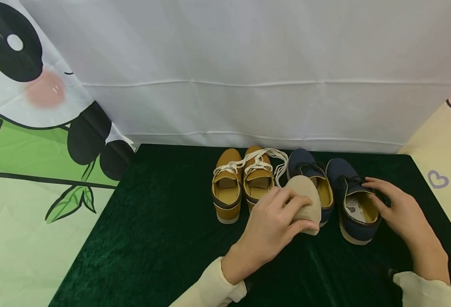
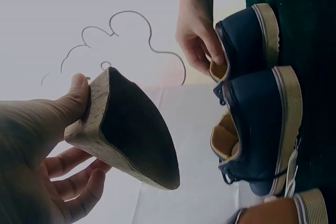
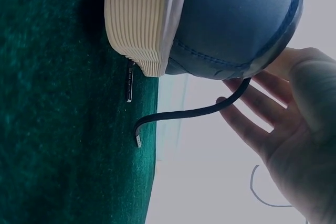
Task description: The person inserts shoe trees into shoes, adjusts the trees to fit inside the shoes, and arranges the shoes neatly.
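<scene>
My left hand grips a beige, toe-shaped shoe filler by its thick end, above the left navy shoe. In the left wrist view, this filler shows a flat dark face and a rounded tip, with the thumb on its upper edge. At the far right, my right hand holds the other navy shoe near its opening, thumb by the collar and fingers near the dark laces. A pale patterned insole shows inside that shoe. In the right wrist view a loose lace crosses the fingertips.
Two tan shoes with white laces stand left of the navy pair. All sit on a dark green cloth. A white sheet hangs behind, and printed cloth lines the left side.
</scene>
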Available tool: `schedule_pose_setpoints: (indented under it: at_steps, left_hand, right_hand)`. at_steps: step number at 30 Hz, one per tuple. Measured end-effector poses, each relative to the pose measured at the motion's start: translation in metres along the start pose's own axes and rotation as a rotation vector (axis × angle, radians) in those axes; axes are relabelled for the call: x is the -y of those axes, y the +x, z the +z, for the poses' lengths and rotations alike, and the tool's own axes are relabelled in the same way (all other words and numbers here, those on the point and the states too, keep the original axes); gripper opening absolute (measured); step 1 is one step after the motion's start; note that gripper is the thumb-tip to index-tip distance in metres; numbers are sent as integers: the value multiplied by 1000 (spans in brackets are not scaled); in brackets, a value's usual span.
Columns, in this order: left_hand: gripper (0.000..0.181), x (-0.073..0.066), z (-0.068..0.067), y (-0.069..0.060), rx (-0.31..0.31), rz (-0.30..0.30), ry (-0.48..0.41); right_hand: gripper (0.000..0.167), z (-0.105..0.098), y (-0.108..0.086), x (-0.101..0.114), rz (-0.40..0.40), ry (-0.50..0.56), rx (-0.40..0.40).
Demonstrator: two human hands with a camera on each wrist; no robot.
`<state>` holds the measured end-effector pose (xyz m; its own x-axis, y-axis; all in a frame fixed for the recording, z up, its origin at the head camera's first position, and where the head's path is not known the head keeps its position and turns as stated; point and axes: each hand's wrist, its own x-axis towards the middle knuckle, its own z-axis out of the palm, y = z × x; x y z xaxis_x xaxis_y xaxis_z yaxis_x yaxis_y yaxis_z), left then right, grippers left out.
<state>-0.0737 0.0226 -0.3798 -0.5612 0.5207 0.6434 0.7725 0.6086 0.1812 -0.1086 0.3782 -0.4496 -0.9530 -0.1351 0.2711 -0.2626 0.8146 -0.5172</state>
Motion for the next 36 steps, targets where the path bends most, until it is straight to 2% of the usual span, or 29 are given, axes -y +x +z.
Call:
schedule_pose_setpoints:
  at_steps: [8, 18, 23, 30, 36]
  left_hand:
    - [42, -17, 17, 12, 33, 58, 18]
    - [43, -36, 44, 26, 96, 127, 35]
    - [43, -42, 54, 32, 129, 128, -12]
    - [43, -48, 65, 38, 143, 99, -85]
    - [43, -50, 74, 40, 159, 83, -106]
  right_hand:
    - [31, 0, -1, 4, -4, 1, -36]
    - [32, 5, 0, 3, -105, -22, -237]
    - [33, 7, -1, 4, -98, -18, -272]
    - [31, 7, -2, 7, -88, -8, -290]
    - [29, 7, -3, 9, -36, -3, -280]
